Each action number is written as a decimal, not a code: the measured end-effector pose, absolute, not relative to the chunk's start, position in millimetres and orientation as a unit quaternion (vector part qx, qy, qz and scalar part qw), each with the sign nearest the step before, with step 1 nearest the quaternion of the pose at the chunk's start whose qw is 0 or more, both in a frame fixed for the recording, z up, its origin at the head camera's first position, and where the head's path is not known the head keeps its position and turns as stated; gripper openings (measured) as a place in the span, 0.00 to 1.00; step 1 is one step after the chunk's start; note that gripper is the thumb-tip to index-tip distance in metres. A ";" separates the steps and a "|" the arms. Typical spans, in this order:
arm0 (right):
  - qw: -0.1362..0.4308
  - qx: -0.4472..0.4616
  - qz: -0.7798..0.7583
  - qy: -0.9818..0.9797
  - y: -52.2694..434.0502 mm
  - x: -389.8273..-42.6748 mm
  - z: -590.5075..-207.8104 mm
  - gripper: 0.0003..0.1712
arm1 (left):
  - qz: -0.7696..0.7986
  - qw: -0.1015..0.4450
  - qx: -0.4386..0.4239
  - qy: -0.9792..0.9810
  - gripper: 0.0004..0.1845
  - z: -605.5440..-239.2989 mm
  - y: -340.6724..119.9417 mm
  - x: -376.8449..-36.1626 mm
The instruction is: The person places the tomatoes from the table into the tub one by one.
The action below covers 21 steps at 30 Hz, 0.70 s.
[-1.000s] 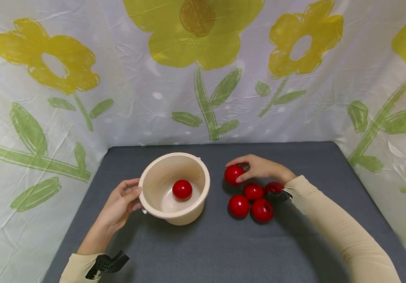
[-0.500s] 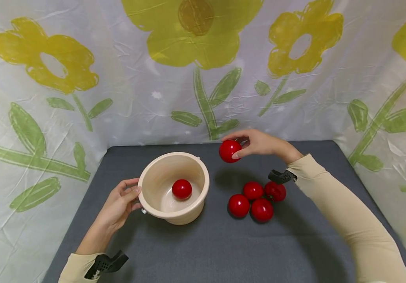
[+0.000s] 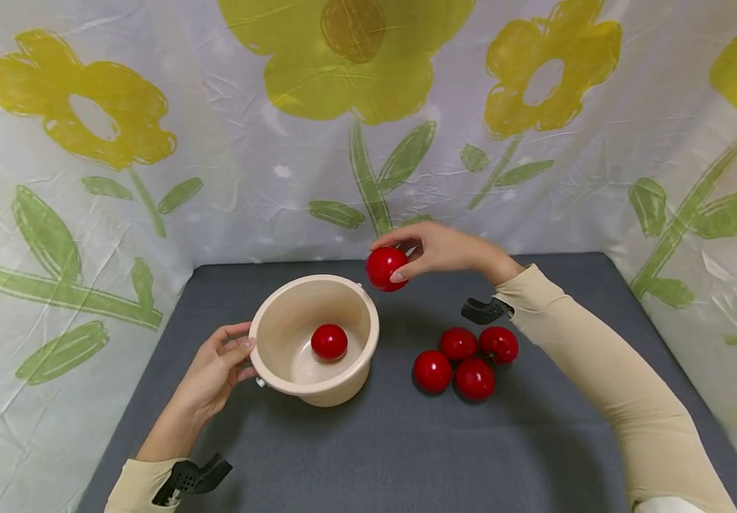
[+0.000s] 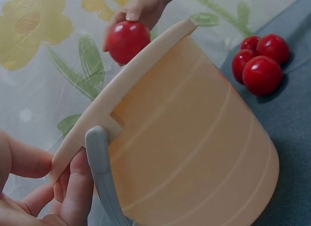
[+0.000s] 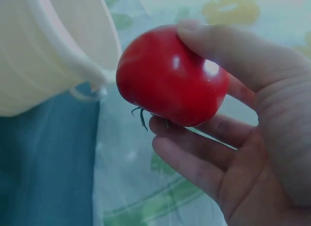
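Note:
A shiny red tomato [image 5: 170, 78] with a green stem underneath is gripped between the thumb and fingers of my right hand [image 3: 442, 248]. In the head view that hand holds it in the air, just beyond the right rim of a cream bucket [image 3: 336, 393]. My left hand [image 3: 217, 370] pinches the bucket's left rim between thumb and fingers. The left wrist view shows a grey handle [image 4: 99, 158] hanging beside those fingers. One tomato [image 3: 329, 343] lies on the bucket's bottom. The bucket stands tilted a little toward me.
Several more tomatoes [image 3: 475, 379] sit clustered on the dark grey tablecloth [image 3: 394, 456] right of the bucket. A white curtain [image 3: 240, 157] printed with yellow flowers closes off the back and both sides.
My right hand has lifted the tomato off the table beside the cluster and carried it up and left toward the bucket. The left hand and bucket have stayed in place.

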State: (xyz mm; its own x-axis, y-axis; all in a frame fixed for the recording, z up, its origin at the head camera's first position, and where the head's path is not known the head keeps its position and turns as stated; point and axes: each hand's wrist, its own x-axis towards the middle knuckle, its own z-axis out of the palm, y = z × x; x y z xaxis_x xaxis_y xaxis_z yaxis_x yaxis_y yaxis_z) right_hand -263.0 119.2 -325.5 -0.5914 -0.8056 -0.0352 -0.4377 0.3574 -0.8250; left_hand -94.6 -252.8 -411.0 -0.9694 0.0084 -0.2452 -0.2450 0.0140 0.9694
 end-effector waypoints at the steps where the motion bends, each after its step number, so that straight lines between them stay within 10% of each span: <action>1: 0.225 -0.395 -0.410 0.791 115.5 -263.1 -324.5 0.33 | 0.698 0.091 -0.084 0.706 0.20 -410.8 -252.8 -94.6; 21: 0.263 -0.471 -0.406 0.738 34.3 -264.8 -310.2 0.31 | 0.708 0.093 -0.079 0.696 0.17 -411.2 -252.7 -94.4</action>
State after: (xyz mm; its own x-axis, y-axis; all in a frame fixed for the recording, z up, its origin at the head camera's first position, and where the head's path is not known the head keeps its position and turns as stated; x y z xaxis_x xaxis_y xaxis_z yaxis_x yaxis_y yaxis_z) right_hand -264.8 34.3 -310.2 -0.4190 -0.9080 -0.0053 -0.4816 0.2272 -0.8464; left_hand -94.4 -252.7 -411.2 -0.9705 0.0218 -0.2402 -0.2405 -0.0139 0.9706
